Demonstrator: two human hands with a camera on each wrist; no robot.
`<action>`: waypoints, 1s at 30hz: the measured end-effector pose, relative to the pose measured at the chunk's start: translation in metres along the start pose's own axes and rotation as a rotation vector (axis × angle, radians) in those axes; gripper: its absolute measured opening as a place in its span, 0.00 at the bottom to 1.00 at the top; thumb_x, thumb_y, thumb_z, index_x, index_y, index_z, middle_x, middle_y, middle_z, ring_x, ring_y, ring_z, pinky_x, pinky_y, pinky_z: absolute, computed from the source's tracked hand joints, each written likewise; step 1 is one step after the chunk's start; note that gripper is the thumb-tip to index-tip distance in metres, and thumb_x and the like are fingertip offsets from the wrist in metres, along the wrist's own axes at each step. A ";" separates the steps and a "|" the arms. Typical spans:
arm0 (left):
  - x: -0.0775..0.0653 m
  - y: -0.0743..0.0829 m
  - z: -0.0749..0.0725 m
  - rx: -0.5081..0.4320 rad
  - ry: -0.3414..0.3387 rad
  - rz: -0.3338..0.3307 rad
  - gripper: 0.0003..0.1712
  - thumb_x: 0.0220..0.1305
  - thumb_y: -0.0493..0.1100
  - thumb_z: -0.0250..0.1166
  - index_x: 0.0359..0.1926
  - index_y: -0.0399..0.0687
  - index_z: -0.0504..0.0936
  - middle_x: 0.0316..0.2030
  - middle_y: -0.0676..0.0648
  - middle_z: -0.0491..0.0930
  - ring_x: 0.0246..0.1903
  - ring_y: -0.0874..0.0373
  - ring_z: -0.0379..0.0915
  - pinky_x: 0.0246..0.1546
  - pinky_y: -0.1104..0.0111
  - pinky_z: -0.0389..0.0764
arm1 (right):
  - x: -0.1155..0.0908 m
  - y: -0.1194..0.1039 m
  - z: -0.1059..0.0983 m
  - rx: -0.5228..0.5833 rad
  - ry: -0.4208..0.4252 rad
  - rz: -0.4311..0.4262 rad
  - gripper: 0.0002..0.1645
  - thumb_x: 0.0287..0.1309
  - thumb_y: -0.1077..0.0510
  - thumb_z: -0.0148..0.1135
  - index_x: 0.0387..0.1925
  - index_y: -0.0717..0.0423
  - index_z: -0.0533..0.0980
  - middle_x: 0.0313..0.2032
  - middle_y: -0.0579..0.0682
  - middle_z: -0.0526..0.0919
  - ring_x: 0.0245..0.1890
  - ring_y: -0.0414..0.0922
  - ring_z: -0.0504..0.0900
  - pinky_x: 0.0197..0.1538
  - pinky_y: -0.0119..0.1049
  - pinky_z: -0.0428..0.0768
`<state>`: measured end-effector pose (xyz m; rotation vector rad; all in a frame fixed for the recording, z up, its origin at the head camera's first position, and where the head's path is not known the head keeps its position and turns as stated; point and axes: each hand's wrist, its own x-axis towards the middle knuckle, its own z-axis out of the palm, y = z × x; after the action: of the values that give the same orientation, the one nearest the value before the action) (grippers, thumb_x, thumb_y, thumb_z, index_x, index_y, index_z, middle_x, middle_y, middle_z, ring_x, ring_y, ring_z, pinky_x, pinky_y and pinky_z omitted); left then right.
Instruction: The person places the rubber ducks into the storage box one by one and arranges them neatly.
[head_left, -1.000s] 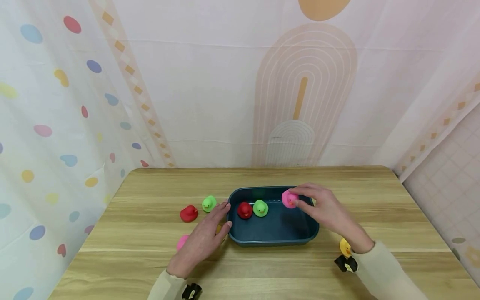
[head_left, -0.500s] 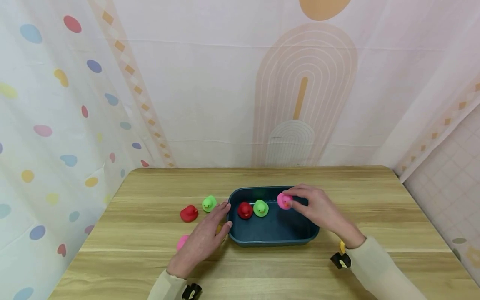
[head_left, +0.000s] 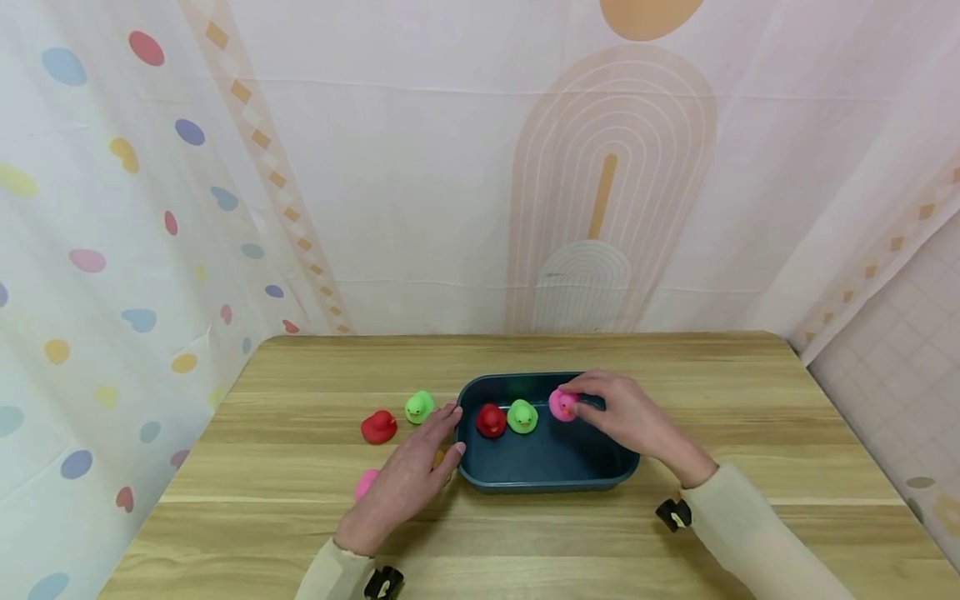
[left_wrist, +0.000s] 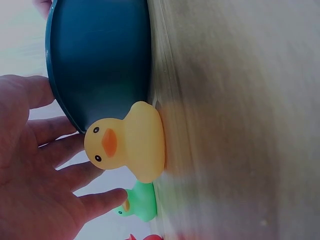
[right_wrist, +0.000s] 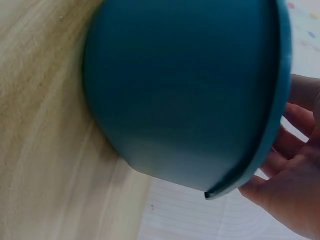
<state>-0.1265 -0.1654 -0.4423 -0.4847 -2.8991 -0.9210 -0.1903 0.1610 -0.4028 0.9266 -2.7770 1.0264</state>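
My right hand (head_left: 626,417) pinches a pink rubber duck (head_left: 562,405) between thumb and fingers, over the right half of a dark teal tub (head_left: 547,485). Inside that tub a red duck (head_left: 491,421) and a green duck (head_left: 522,417) sit side by side on the left. My left hand (head_left: 405,477) lies with extended fingers at the tub's left rim, fingertips touching it. Under the left palm a yellow duck (left_wrist: 142,142) stands on the table, mostly hidden in the head view. In the right wrist view the tub wall (right_wrist: 185,90) hides the pink duck.
Left of the tub, on the wooden table (head_left: 300,533), are another red duck (head_left: 378,427), another green duck (head_left: 419,407) and a pink duck (head_left: 365,483) partly covered by the left hand. A patterned curtain (head_left: 420,167) hangs behind the table.
My right hand has moved left with the pink duck, bringing it closer to the green duck in the tub. A yellow duck by the right wrist is now hidden. The left hand stays put.
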 end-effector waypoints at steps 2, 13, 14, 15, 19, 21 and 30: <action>0.000 0.000 0.000 0.000 -0.001 0.003 0.32 0.77 0.47 0.61 0.75 0.40 0.69 0.77 0.41 0.63 0.76 0.40 0.56 0.72 0.45 0.64 | 0.002 0.001 0.002 0.000 -0.015 0.006 0.17 0.69 0.61 0.66 0.57 0.59 0.83 0.55 0.54 0.86 0.55 0.54 0.83 0.59 0.55 0.82; -0.001 0.000 0.000 0.007 0.000 -0.002 0.32 0.77 0.47 0.62 0.75 0.40 0.69 0.76 0.41 0.63 0.76 0.40 0.56 0.71 0.45 0.65 | 0.010 0.006 0.010 0.001 -0.068 0.016 0.17 0.68 0.63 0.66 0.57 0.61 0.83 0.54 0.55 0.86 0.57 0.54 0.82 0.61 0.54 0.80; -0.001 0.000 0.000 0.006 -0.004 -0.005 0.32 0.77 0.47 0.62 0.75 0.40 0.69 0.77 0.42 0.63 0.76 0.40 0.56 0.71 0.45 0.65 | 0.011 0.007 0.010 0.001 -0.072 0.019 0.17 0.68 0.63 0.66 0.56 0.61 0.83 0.55 0.55 0.86 0.58 0.54 0.82 0.61 0.54 0.80; -0.001 0.000 0.000 0.005 -0.004 -0.006 0.32 0.77 0.47 0.62 0.75 0.40 0.69 0.77 0.42 0.63 0.76 0.40 0.56 0.71 0.45 0.65 | 0.011 0.007 0.011 0.004 -0.076 0.021 0.17 0.68 0.63 0.66 0.56 0.61 0.84 0.54 0.55 0.86 0.57 0.54 0.82 0.61 0.54 0.80; 0.000 0.001 0.000 0.001 -0.008 -0.008 0.32 0.77 0.47 0.61 0.75 0.41 0.69 0.77 0.42 0.63 0.76 0.40 0.56 0.71 0.45 0.64 | 0.013 0.008 0.014 0.005 -0.084 0.025 0.16 0.68 0.63 0.66 0.56 0.60 0.84 0.53 0.54 0.86 0.56 0.52 0.82 0.61 0.52 0.81; 0.000 0.001 0.000 0.003 -0.008 -0.007 0.31 0.77 0.46 0.61 0.75 0.41 0.69 0.77 0.42 0.63 0.76 0.40 0.56 0.71 0.45 0.64 | 0.014 0.008 0.015 0.003 -0.087 0.020 0.16 0.68 0.63 0.66 0.55 0.60 0.84 0.52 0.53 0.86 0.55 0.52 0.82 0.60 0.52 0.81; 0.000 0.000 0.001 0.002 -0.005 -0.002 0.31 0.77 0.46 0.61 0.75 0.41 0.69 0.77 0.42 0.63 0.76 0.40 0.56 0.71 0.45 0.65 | 0.017 0.011 0.021 -0.028 -0.116 0.000 0.15 0.68 0.62 0.67 0.55 0.59 0.85 0.51 0.50 0.86 0.53 0.49 0.83 0.59 0.50 0.82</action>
<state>-0.1261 -0.1651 -0.4428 -0.4845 -2.9054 -0.9179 -0.2074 0.1460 -0.4218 1.0139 -2.8768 0.9616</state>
